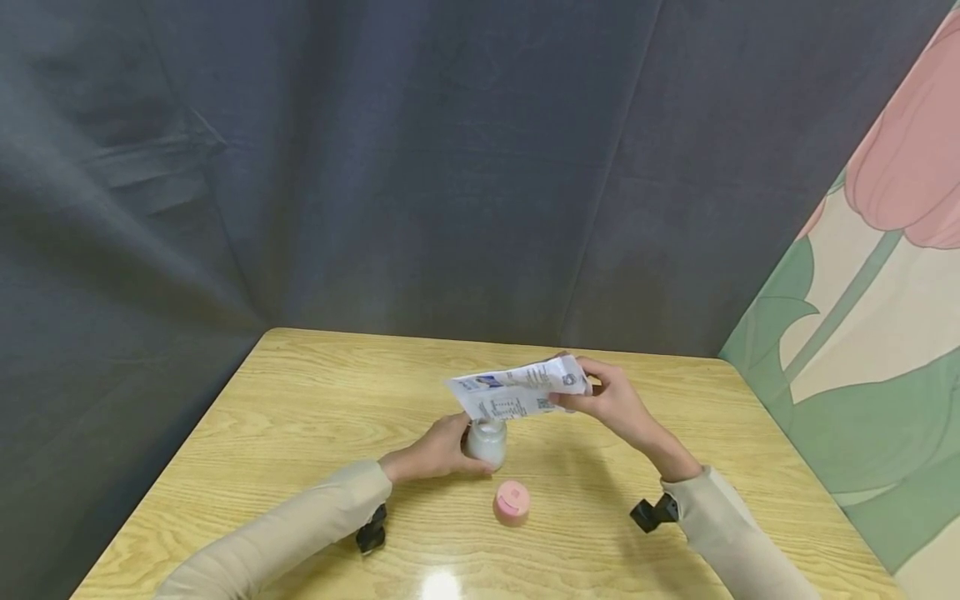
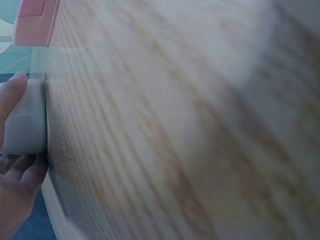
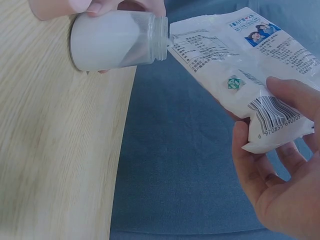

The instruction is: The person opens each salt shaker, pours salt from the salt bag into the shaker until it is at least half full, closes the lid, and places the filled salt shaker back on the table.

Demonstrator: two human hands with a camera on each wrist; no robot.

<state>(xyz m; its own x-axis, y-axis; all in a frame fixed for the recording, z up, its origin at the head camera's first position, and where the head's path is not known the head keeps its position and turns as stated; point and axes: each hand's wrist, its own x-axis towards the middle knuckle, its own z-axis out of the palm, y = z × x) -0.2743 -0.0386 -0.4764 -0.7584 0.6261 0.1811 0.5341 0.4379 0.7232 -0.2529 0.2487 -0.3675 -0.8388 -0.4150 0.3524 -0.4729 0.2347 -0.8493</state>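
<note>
A clear jar [image 1: 487, 446] stands upright on the table, with my left hand [image 1: 437, 451] gripping it between thumb and fingers. White contents [image 3: 102, 42] fill much of the jar in the right wrist view, heaped higher on one side. My right hand [image 1: 613, 406] holds a white printed bag [image 1: 517, 390] by its bottom end, thumb on one face and fingers on the other. The bag tilts down to the left, and its far end [image 3: 176, 37] meets the jar's open mouth. A pink lid [image 1: 513, 502] lies on the table just in front of the jar.
The wooden table [image 1: 315, 400] ends at a dark curtain [image 1: 450, 183] at the back and left. A wall with a tulip pattern [image 1: 885, 375] borders the right side. Black wrist straps with cameras [image 1: 371, 530] hang under both sleeves.
</note>
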